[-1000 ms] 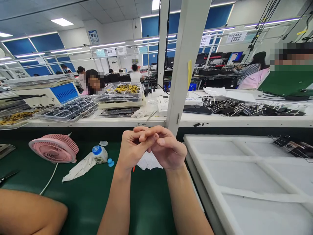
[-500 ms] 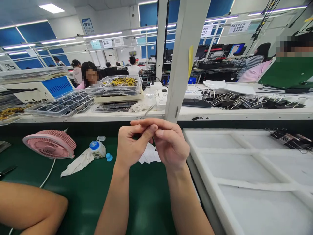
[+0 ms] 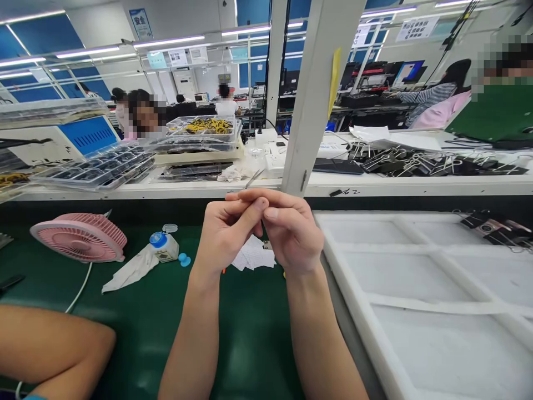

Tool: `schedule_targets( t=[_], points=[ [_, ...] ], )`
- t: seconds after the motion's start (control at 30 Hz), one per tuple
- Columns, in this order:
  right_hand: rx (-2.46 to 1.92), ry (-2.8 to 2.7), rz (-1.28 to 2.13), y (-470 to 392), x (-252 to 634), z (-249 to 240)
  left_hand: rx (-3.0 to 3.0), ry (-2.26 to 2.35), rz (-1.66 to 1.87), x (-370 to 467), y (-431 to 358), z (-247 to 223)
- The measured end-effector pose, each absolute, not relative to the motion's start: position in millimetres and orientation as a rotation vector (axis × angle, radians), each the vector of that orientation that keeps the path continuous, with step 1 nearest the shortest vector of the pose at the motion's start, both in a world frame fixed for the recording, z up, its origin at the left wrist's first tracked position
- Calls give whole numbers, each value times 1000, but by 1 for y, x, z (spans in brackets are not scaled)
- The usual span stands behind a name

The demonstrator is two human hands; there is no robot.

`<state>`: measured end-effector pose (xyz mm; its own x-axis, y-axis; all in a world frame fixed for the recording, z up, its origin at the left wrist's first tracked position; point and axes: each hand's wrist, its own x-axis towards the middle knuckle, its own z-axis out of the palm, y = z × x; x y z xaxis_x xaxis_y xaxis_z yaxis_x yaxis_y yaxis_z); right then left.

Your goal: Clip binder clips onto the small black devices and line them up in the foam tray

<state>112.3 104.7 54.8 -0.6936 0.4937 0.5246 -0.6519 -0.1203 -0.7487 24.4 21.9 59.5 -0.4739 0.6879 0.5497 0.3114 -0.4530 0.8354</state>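
Observation:
My left hand and my right hand meet fingertip to fingertip above the green mat. The left thumb presses against its fingers, and the right thumb and fingers are curled in close to it. Whatever they may hold between them is hidden or too small to make out. Behind and below the hands lie white paper sheets, partly covered by the fingers. A small dark and metallic piece shows by the right palm.
To the left are a pink fan, a white cloth, a blue-capped bottle and another person's bent arm. A white divided tray fills the right. Black binder clips lie on the shelf beside a post.
The view has tipped slightly downward, so the background sits higher. My hands keep nearly the same fingertip-to-fingertip pose.

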Motion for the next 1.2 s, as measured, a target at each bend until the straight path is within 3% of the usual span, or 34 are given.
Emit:
schedule_targets(
  t=[1.2],
  points=[
    [58,-1426,1747,103,113,53,1486,1615,2010,26,29,55]
  ],
)
